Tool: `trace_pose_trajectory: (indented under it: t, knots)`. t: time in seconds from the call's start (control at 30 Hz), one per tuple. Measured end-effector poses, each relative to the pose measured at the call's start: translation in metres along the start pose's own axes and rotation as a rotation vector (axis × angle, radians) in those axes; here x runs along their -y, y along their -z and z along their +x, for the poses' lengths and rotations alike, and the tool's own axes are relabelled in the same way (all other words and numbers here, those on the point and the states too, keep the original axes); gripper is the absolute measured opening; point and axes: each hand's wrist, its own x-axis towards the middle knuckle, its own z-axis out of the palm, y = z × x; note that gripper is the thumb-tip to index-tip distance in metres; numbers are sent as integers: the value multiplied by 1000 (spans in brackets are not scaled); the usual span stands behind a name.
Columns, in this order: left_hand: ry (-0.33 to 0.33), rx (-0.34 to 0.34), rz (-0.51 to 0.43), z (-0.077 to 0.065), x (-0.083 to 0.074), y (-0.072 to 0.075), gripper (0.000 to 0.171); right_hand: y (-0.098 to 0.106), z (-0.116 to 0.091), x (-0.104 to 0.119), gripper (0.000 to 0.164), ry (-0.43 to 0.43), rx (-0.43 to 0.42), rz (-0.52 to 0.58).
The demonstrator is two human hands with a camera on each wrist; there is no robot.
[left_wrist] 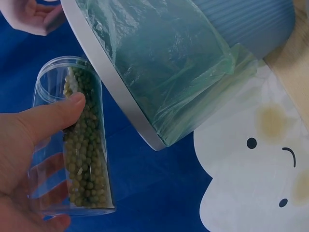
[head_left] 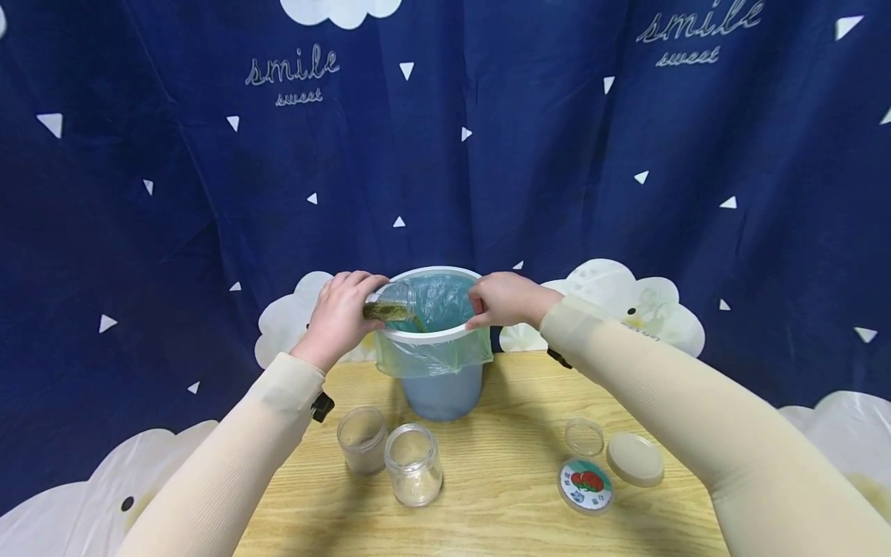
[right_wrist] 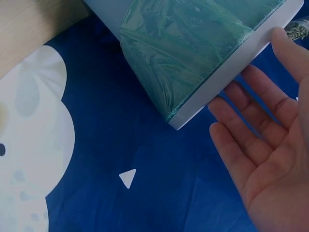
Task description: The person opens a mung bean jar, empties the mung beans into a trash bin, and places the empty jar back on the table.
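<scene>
My left hand (head_left: 343, 311) grips a clear jar (left_wrist: 50, 104) tipped nearly on its side, its mouth over the left part of the bin's rim. Green mung beans (left_wrist: 87, 159) lie along the jar's lower wall, and some spill from the mouth into the bin. The blue bin (head_left: 444, 391) stands upright on the table, with a white rim (right_wrist: 227, 72) and a translucent green liner bag (right_wrist: 193, 53) folded over it. At the rim's right side is my right hand (head_left: 506, 299), fingers loosely bent, thumb and fingertips right at the rim.
Two clear jars, one lidless glass jar (head_left: 414, 468) and another jar (head_left: 362, 441), stand on the wooden table (head_left: 497, 464) at front left. At right lie a strawberry-printed lid (head_left: 585, 486), a pale lid (head_left: 635, 459) and a clear lid (head_left: 583, 437). A blue curtain (head_left: 431, 178) hangs behind.
</scene>
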Motion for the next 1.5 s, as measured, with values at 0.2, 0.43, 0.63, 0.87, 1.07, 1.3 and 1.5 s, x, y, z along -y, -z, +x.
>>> trace_pose_trajectory:
  t: [0.2,0.43,0.63,0.87,1.07,1.3,1.5]
  knots:
    - [-5,-8,-4,1,-1,2,68,0,0,0,33,-2,2,1]
    - [-17,-19,6,2,0,3,67,2,-2,1,33,9,-9,5]
    - [-19,-20,13,2,-1,3,67,2,-2,1,32,15,-17,8]
    - [-9,-18,12,2,-2,2,65,0,-2,0,33,9,-18,8]
    - [-11,-10,27,1,-2,1,65,-1,-1,-1,33,8,-17,8]
    - [-29,-34,29,0,-1,0,65,-2,0,-1,32,11,-19,6]
    - [-32,-39,29,0,-1,0,65,-2,0,-2,32,11,-20,3]
